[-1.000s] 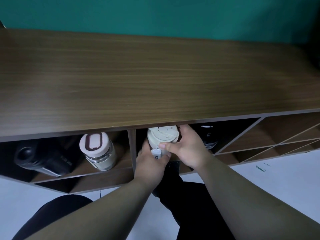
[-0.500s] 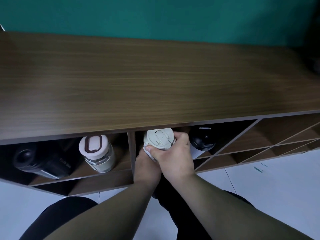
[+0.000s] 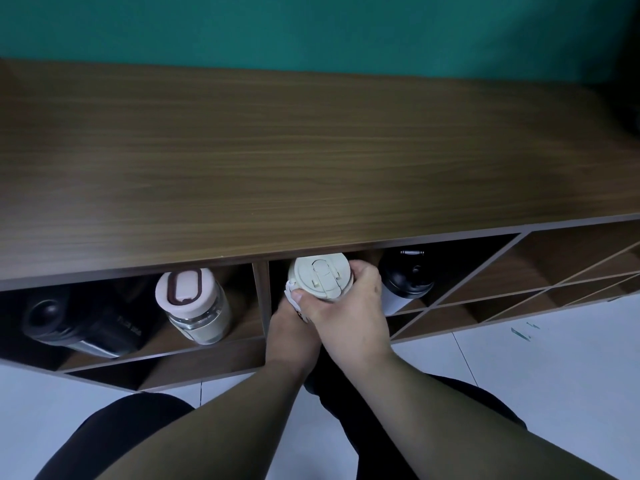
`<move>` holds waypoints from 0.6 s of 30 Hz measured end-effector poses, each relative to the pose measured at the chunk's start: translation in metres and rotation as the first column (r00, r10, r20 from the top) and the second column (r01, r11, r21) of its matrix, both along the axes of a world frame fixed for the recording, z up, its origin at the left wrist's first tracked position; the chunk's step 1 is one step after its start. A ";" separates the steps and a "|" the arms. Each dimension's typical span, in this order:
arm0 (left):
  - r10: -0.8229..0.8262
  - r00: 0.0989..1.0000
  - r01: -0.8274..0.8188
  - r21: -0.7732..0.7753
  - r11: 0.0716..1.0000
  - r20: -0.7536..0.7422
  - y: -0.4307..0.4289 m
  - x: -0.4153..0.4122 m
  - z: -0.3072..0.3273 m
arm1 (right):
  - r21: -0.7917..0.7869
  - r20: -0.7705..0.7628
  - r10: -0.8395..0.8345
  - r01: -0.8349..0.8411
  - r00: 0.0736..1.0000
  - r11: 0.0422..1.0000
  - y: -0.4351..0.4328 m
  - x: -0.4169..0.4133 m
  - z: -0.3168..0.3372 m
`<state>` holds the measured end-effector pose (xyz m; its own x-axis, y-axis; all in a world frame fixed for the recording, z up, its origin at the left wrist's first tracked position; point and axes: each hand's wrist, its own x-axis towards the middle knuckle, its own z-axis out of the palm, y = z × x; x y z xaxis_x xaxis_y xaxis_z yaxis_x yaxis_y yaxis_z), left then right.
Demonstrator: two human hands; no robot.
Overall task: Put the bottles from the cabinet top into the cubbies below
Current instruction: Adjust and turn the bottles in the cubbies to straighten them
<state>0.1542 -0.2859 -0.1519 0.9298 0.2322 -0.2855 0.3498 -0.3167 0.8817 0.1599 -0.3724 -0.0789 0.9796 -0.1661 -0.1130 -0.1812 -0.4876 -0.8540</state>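
Since half a second ago the cream bottle (image 3: 320,279) is sitting a little deeper under the cabinet top (image 3: 311,161), and the right hand (image 3: 341,311) is now covering more of its body. The bottle is standing just below centre of the frame, in the cubby right of the vertical divider (image 3: 261,296), its round ribbed lid with a flip latch facing up. The right hand is wrapping around its side, thumb pressing near a white tag. The left hand (image 3: 289,332) is cupping it from below; how firmly it is gripping is hard to tell, since the right hand is overlapping it. To the right a black-lidded tumbler (image 3: 405,280) is standing just beside the bottle. Left of the divider a clear glass bottle (image 3: 194,303) with a pink lid is leaning, and a dark flask (image 3: 83,325) is lying at the left edge. The wood-grain top is hiding the cubby's rear. White floor tiles (image 3: 554,358) are showing lower right.
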 end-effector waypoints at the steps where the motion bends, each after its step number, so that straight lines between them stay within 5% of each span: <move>1: 0.010 1.000 -0.010 -0.030 1.000 0.000 0.000 0.000 0.000 | 0.018 -0.007 0.059 -0.059 0.998 0.998 -0.005 0.002 0.002; 8: 0.056 0.998 -0.045 -0.248 0.968 0.036 0.004 -0.007 -0.002 | 0.127 -0.096 0.355 -0.342 0.930 0.931 -0.042 0.024 0.008; 18: 0.018 0.995 0.007 -0.255 0.967 0.095 0.007 -0.005 -0.008 | 0.102 -0.038 0.315 -0.310 0.948 0.945 -0.041 0.017 -0.001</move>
<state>0.1490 -0.2786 -0.1600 0.9546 0.1683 -0.2459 0.2613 -0.0761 0.9622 0.1771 -0.4130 -0.0804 0.9728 0.1611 -0.1662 -0.0787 -0.4449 -0.8921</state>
